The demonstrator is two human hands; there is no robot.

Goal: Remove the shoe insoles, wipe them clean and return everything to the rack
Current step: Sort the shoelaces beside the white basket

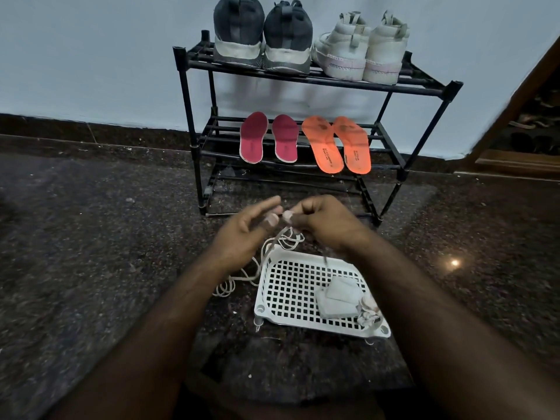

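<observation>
Right hand pinching the lace end above the basket; left hand loosely open alongside, nearer the trailing length.

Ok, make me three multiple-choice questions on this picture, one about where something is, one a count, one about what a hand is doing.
1. Where are the orange insoles?
A. top shelf
B. middle shelf of the rack
C. in the basket

2. How many shoes stand on the top shelf?
A. two
B. three
C. four

3. What is the right hand doing?
A. pinching the white lace
B. lying flat on the floor
C. gripping a shoe

Answers:
1 B, they lie beside the red insoles.
2 C, the dark pair and the white pair.
3 A, fingertips pinch the lace above the white basket.
</observation>
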